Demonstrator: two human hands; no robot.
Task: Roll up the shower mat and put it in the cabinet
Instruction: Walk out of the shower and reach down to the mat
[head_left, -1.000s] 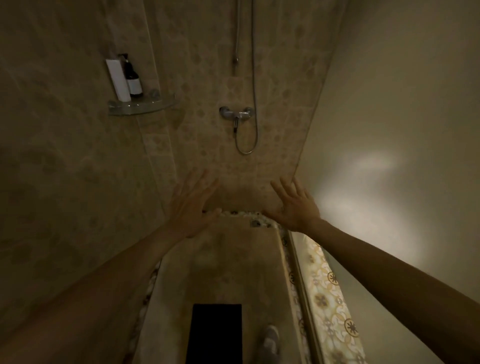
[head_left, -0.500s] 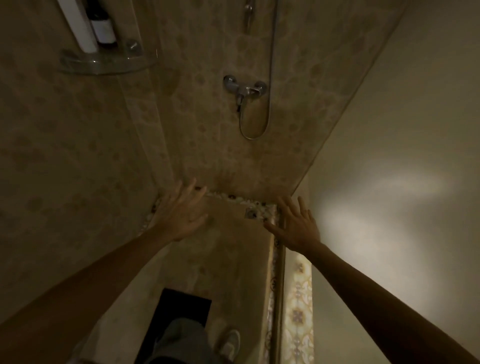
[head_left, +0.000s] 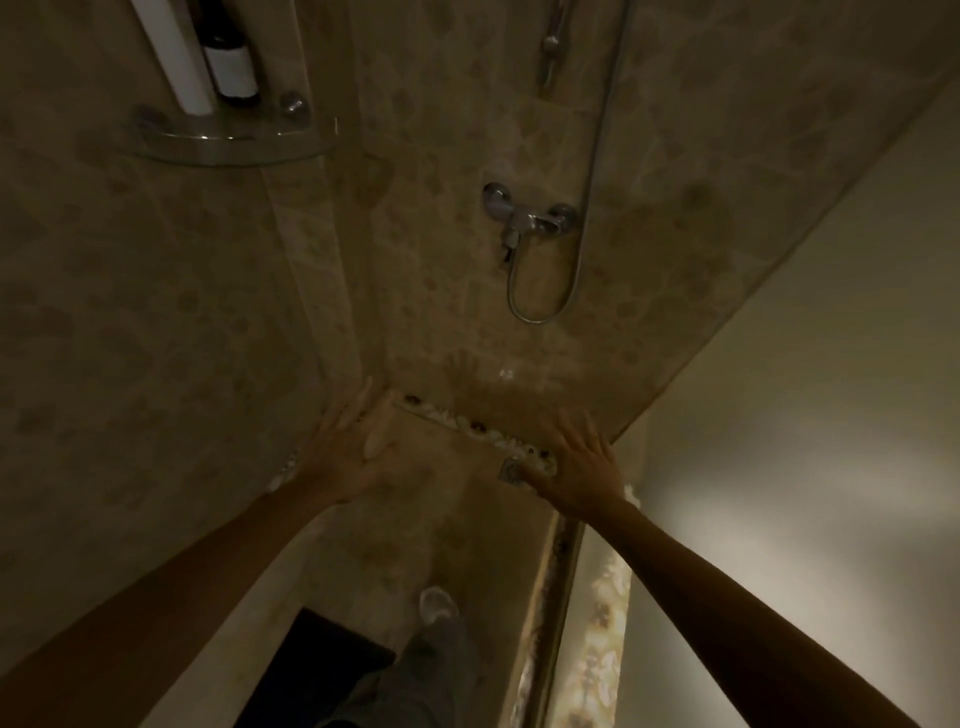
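Spotter: Footing is my first worry. The shower mat lies flat on the shower floor and runs from the drain back towards the person, and a shoe seems to stand on it on the near side of the drain.

Trainee: So a roll started at the drain end would run into that foot?

Spotter: I think so, and a tug on a mat that carries weight could cost balance on a floor that may be wet.

Trainee: What about the hands?

Spotter: The left hand is well to the left of the drain, fingers spread over the mat's far corner, where a pale edge looks turned up. Whether it pinches that edge, I cannot tell. The right hand is just right of the drain, fingers splayed, holding nothing.

Trainee: One corner up, the other down?

Spotter: That is the second risk: an uneven start would likely give a skewed, cone-shaped roll. The light is dim, too, so the mat's edge is hard to find.
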